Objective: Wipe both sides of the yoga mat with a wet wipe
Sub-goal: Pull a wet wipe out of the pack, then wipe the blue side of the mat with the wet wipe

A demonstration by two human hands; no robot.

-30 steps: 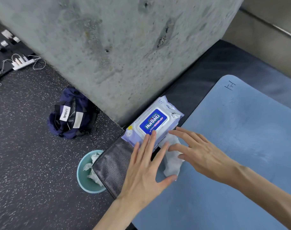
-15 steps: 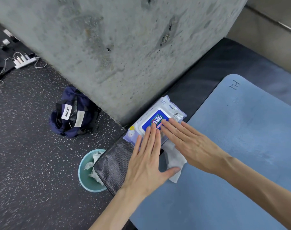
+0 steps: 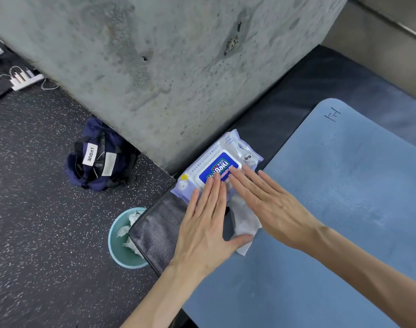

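Note:
A blue yoga mat (image 3: 332, 209) lies flat on a dark padded mat, filling the right side of the head view. A purple pack of wet wipes (image 3: 222, 157) with a blue lid sits at the yoga mat's near-left corner, against a concrete pillar. My left hand (image 3: 207, 223) and my right hand (image 3: 266, 200) lie flat with straight fingers, fingertips pressing on the pack's lid. A loose white wet wipe (image 3: 246, 223) lies on the mat's corner between and under my hands, with my left thumb on its lower edge.
A teal bin (image 3: 121, 245) with used wipes stands on the speckled floor left of the dark padded mat (image 3: 159, 230). A navy bag (image 3: 100, 157) lies by the concrete pillar (image 3: 166, 67). A power strip with cables (image 3: 24, 79) is far left.
Both hands moved forward onto the wipe pack and now press its lid flat. The right hand's fingers have straightened, and the loose wipe stayed beneath them.

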